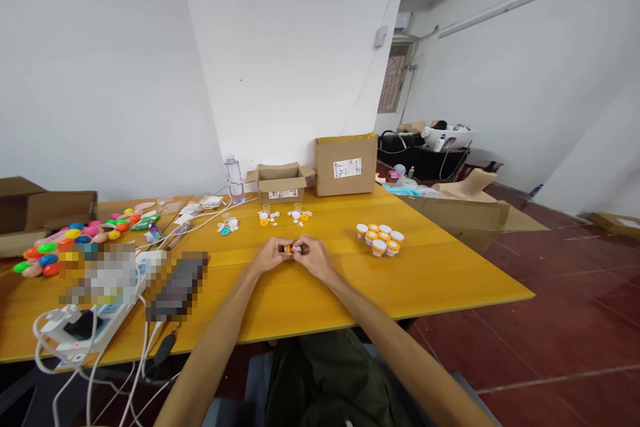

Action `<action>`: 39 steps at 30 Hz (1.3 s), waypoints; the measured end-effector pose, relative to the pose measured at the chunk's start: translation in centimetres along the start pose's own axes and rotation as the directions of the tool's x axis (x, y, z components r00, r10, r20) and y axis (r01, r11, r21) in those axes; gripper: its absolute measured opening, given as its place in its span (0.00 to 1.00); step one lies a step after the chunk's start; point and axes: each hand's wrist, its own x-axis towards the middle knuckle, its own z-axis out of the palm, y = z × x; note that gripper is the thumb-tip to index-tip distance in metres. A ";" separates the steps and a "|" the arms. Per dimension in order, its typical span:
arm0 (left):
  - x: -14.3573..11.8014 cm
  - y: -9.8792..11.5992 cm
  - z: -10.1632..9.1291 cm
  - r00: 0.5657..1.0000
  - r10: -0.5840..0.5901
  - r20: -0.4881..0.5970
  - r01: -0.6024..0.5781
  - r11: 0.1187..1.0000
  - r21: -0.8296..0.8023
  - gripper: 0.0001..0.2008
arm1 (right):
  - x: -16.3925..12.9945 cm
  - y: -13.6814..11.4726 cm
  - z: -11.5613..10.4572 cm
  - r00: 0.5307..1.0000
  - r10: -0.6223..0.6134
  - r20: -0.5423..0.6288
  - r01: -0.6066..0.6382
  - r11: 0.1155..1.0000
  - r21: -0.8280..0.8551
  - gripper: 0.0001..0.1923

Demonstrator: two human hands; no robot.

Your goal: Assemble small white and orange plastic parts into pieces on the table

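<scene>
Both my hands meet over the middle of the yellow table, gripping one small orange pill bottle laid sideways between them. My left hand holds its orange body and my right hand pinches the white cap end. To the right stands a cluster of several orange bottles with white caps. Beyond my hands lie small piles of white pills with loose caps and little open vials.
Two cardboard boxes and a clear water bottle stand at the table's far edge. Colourful plastic eggs, a power strip with white cables and blurred-out items fill the left side. A large cardboard box sits on the floor right.
</scene>
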 end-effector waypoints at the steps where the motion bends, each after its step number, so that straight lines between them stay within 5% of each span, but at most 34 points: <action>1: -0.1 0.3 0.0 1.000 -0.014 -0.003 0.014 1.000 0.004 0.13 | 0.0 0.0 0.0 1.000 0.006 -0.002 -0.006 1.000 0.000 0.02; 14: -0.7 5.0 0.3 0.992 -0.075 -0.099 0.081 0.995 0.061 0.11 | 0.2 -0.5 -0.3 0.996 0.060 -0.071 -0.059 0.998 0.021 0.06; 25: -0.9 4.7 -0.6 0.987 -0.088 -0.132 0.102 0.989 0.105 0.10 | 0.2 -0.1 -0.5 0.993 0.034 -0.113 -0.030 0.999 0.032 0.10; 39: -0.9 4.3 -1.0 0.984 -0.025 -0.179 0.046 0.992 0.115 0.11 | 0.0 -0.3 -0.5 0.997 -0.070 -0.022 0.068 0.994 -0.088 0.09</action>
